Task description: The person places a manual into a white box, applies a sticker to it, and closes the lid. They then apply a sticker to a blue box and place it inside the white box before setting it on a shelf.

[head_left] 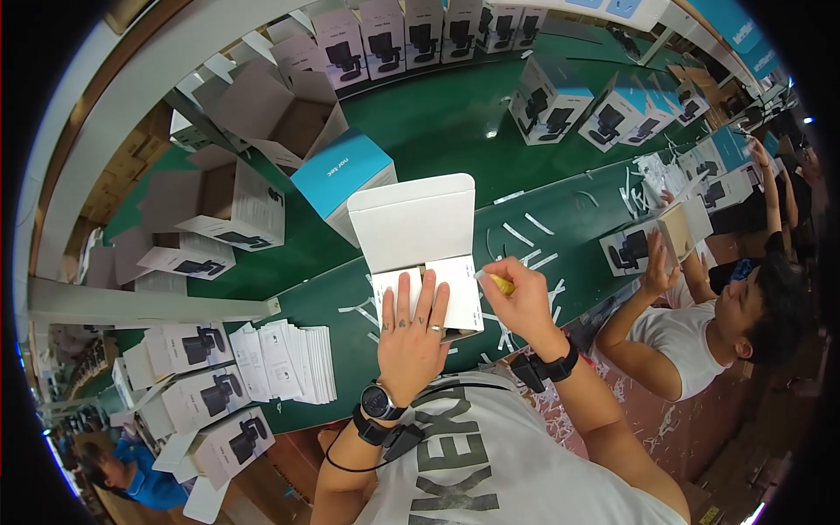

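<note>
In front of me on the green table stands a white carton [413,226], its lid flap raised away from me. My left hand [409,346] lies flat over the inner flaps, fingers spread and pointing away. At the carton's right edge, my right hand [529,302] is closed around a small yellow tool [502,284] with a pale tip. Its exact kind is mostly hidden by my fingers. Part of the carton's near side is covered by my left hand.
White strips [518,236] litter the green table [437,114]. A closed blue-topped carton [344,173], open cartons [229,206] and stacked white leaflets [289,360] stand to the left. Several printed boxes [547,105] line the back. At right, a co-worker [674,341] handles another carton [630,249].
</note>
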Demonstrator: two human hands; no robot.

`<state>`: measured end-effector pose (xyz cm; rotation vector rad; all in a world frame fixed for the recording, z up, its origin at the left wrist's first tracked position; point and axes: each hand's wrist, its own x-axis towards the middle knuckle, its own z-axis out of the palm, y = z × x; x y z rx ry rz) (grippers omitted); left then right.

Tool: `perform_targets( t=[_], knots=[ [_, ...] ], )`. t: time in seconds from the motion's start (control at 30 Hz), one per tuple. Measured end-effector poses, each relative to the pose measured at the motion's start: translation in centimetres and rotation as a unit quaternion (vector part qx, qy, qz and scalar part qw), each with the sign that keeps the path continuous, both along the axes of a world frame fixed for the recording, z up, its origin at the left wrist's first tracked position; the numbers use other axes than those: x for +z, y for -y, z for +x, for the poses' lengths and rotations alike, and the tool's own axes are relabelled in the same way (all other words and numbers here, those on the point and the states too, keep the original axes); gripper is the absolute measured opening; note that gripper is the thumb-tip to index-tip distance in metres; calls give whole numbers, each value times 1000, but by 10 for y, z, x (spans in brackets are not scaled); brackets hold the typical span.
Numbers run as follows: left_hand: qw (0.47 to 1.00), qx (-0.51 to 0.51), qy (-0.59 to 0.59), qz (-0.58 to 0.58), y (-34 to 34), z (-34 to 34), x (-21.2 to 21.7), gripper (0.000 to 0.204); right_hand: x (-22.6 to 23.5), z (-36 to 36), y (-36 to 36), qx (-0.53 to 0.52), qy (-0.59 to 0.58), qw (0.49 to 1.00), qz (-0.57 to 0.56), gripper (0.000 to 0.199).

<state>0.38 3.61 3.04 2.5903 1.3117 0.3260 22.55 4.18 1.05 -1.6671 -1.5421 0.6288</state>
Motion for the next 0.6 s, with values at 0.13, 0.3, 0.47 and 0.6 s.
perform_targets(
  t=[0.13,0.3,0.47,0.6],
  knots=[
    [1000,6,-12,12,1,1,-4,105,-7,-3,5,16,-67,998,-13,19],
    [1000,-2,-10,26,1,3,-5,105,-10,-2,9,3,-135,989,-58,24],
    [1000,-1,-3,10,-2,2,-2,102,-2,11,47,6,-272,962,-7,27],
    [999,-2,35,15,6,0,-15,96,-10,57,43,-5,89,995,-53,27]
  ],
)
